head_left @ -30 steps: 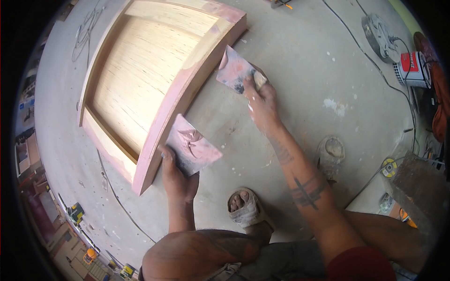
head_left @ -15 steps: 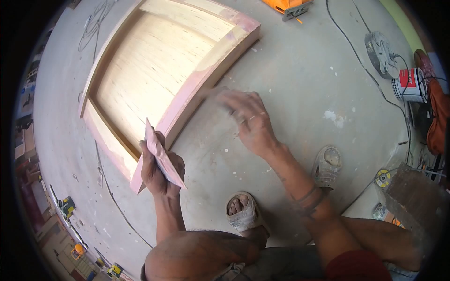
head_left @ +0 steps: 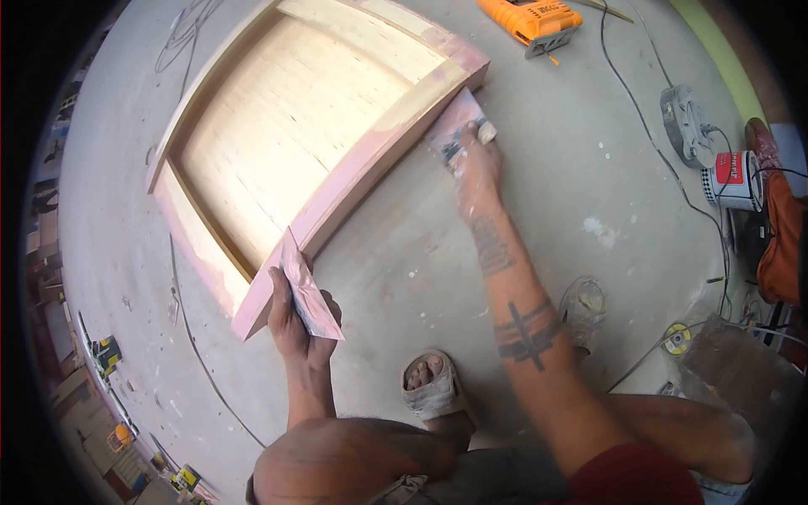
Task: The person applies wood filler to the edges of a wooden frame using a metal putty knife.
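Observation:
A wooden framed panel (head_left: 286, 126) lies on the floor, with pink filler smeared along its frame. In my left hand (head_left: 289, 326) is a thin flat putty board (head_left: 308, 296) coated with pink filler, held near the panel's closest corner. My right hand (head_left: 480, 172) grips a wide putty knife (head_left: 460, 118) with pink on its blade. The blade's edge meets the panel's outer side face close to its far right corner. My fingers hide part of the knife's handle.
An orange jigsaw (head_left: 534, 25) lies past the panel's far corner. Along the right are a cable, a grey round-ended device (head_left: 686, 126), a paint can (head_left: 734, 179) and an orange cloth (head_left: 783, 236). Another cord (head_left: 198, 349) crosses the floor on the left.
My right hand has swung forward and right, bringing the putty knife against the panel's side near the far corner. The left hand still holds the putty board, barely moved.

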`<state>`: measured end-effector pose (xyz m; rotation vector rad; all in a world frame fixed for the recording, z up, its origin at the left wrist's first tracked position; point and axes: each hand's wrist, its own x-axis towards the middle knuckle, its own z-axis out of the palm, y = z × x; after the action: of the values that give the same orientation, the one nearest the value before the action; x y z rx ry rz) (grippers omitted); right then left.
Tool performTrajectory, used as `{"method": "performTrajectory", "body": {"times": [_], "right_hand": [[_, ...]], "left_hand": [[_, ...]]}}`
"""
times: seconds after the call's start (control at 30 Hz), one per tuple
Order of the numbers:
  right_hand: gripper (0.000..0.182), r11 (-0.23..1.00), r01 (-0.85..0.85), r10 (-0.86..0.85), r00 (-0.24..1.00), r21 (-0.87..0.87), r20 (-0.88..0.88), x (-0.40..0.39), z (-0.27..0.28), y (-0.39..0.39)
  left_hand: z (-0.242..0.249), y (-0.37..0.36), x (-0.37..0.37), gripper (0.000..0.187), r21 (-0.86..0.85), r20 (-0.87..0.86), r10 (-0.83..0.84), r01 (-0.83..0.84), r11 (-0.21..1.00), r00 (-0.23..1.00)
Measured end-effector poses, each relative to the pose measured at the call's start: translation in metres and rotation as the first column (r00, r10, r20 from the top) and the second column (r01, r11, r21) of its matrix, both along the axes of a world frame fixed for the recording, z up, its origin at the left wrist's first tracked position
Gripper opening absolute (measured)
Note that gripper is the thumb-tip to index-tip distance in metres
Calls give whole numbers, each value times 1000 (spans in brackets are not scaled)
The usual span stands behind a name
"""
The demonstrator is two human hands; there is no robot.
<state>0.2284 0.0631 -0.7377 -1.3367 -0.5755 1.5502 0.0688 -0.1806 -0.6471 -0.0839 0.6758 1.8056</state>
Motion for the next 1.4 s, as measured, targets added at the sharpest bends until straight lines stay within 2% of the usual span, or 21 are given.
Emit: {"method": "performTrajectory", "body": {"times": [0.07, 0.17, 0.3, 0.33, 0.4, 0.43, 0.5, 0.57, 0.63, 0.7, 0.73, 0.77, 0.83, 0.9, 0.93, 0.97, 1.07, 1.17, 1.23, 1.33, 1.4], "right_hand": [[37, 999, 37, -36, 999, 32, -21, -11, 0, -22], [37, 955, -269, 276, 960, -127, 44, 1, 21, -46], [25, 891, -427, 410, 903, 156, 132, 22, 35, -74], [28, 741, -441, 306, 893, 506, 331, 22, 44, -78], [37, 314, -545, 134, 836, 777, 532, 26, 65, -94], [44, 163, -609, 127, 794, 777, 595, 29, 74, -106], [53, 122, -632, 29, 773, 765, 634, 17, 75, -129], [57, 191, -681, 22, 723, 707, 691, 17, 59, -122], [57, 191, -885, 5, 433, 424, 902, 29, 50, -105], [35, 363, -639, 37, 737, 678, 674, 23, 18, -94], [37, 596, -522, 136, 814, 610, 564, 16, 12, -93], [39, 787, -402, 197, 883, 469, 426, 5, 6, -96], [40, 910, -246, 132, 935, 333, 330, -24, 7, -89], [40, 875, -170, -42, 906, 453, 421, -52, 8, -71], [40, 966, -160, 71, 920, 204, 386, -53, 15, -56], [42, 990, -54, 6, 942, 132, 337, -51, 24, -36], [44, 990, -123, 133, 968, -63, 212, -30, 22, -14], [44, 954, -224, 120, 895, 201, 429, -33, 1, -44], [45, 958, -115, -25, 878, 262, 477, -44, -14, -42], [42, 980, -144, 173, 956, -136, 239, -17, 22, -5], [47, 987, -163, 155, 957, 11, 245, -15, 19, -9]], "left_hand": [[-3, 2, 2, 41, -30, -9, -4, 3, 1000, 1000], [-6, 8, 12, 41, -141, -9, -20, 19, 990, 1000], [0, 33, 24, 39, -288, 110, -66, 96, 953, 992], [2, 40, 26, 39, -318, 125, -67, 104, 942, 990], [5, 49, 28, 36, -406, 95, -15, 52, 912, 995], [6, 54, 29, 35, -449, 78, 10, 26, 893, 997], [16, 54, 26, 33, -195, 13, -118, 118, 974, 993], [12, 51, 13, 36, -230, -115, -51, 24, 973, 992], [18, 44, 3, 38, -80, -188, -43, 28, 996, 981], [22, 41, -5, 40, 113, -258, -71, 103, 988, 964], [25, 42, -6, 41, 225, -297, -102, 174, 959, 949], [29, 42, -1, 41, 57, -211, -18, 30, 998, 977], [51, 53, 20, 41, -298, -82, 194, -210, 931, 978], [30, 35, 14, 42, -205, -92, 96, -113, 972, 991], [26, 30, 13, 42, -158, -65, 82, -91, 983, 994], [22, 24, 10, 42, -120, -63, 64, -72, 990, 996], [15, 10, 4, 41, -48, -67, 28, -31, 998, 997], [13, 14, 9, 41, -124, -80, 37, -47, 991, 996], [11, 14, 10, 41, -167, -96, 30, -46, 985, 995], [12, 14, 8, 41, -152, -106, 24, -40, 988, 994], [14, 16, 10, 41, -163, -92, 46, -60, 985, 995]]}}
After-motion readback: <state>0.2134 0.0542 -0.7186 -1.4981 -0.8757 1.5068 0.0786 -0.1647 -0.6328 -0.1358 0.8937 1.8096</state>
